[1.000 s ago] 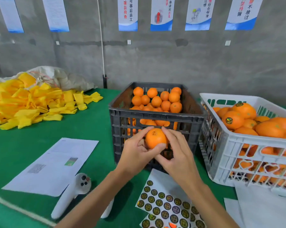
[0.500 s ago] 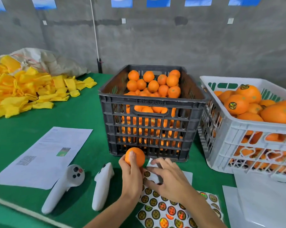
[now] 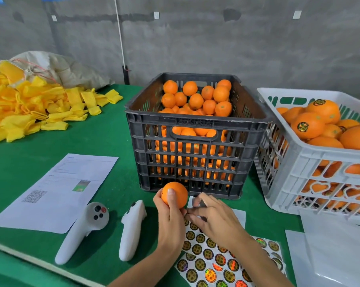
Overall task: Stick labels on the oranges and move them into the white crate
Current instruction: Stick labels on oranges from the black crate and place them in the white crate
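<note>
Green felt table [image 3: 117, 189] by grey wall | left hand [image 3: 170, 219] grips orange [image 3: 174, 194] before black crate [image 3: 195, 154] | right hand [image 3: 214, 219] pinching at label sheet [image 3: 212, 264] (grasp unclear) | orange firm, smooth; labels flimsy, lift by edge | white crate [image 3: 311, 162] right.

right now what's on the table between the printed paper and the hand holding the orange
In the head view, two white controllers lie on the green cloth between the printed paper and the left hand gripping the orange.
</note>
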